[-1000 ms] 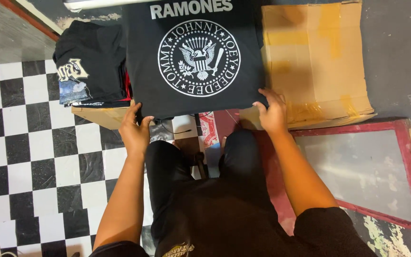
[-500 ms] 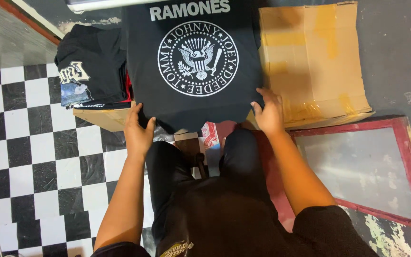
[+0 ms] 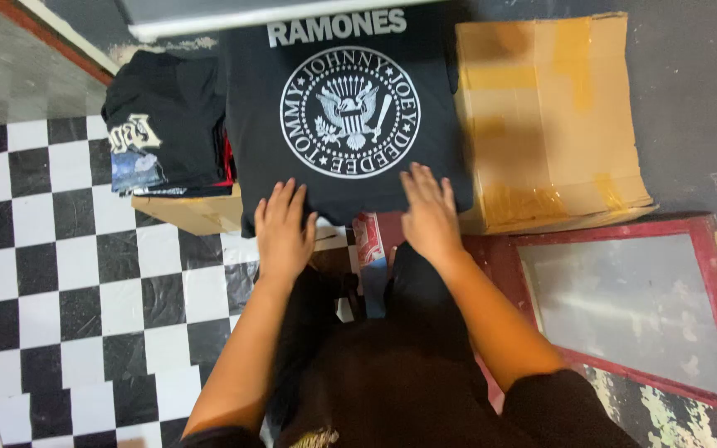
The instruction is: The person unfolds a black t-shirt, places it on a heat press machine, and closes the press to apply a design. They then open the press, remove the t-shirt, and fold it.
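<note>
1. Hands first: your left hand (image 3: 282,226) lies palm down, fingers stretched out and slightly spread, on the lower hem of the black printed T-shirt (image 3: 343,116). It grips nothing; it only presses flat on the cloth.
2. Your right hand (image 3: 429,211) does the same, flat and open, fingers together, at the shirt's lower right edge, with nothing held.
3. That T-shirt is spread face up in front of you, its round white emblem with an eagle in the middle and a line of white lettering above it. It rests on a cardboard box (image 3: 201,212) whose brown corner shows just below the left edge.
4. Just left of it, touching its side, sits a stack of folded black shirts (image 3: 163,133) with a pale print showing.
5. To the right lies a flattened cardboard sheet (image 3: 553,116) with yellow tape marks, partly under the shirt's edge.
6. Near your right forearm a red-framed printing screen (image 3: 624,307) lies on the grey floor.
7. Black-and-white checkered tiles (image 3: 51,249) cover the floor on your left.
</note>
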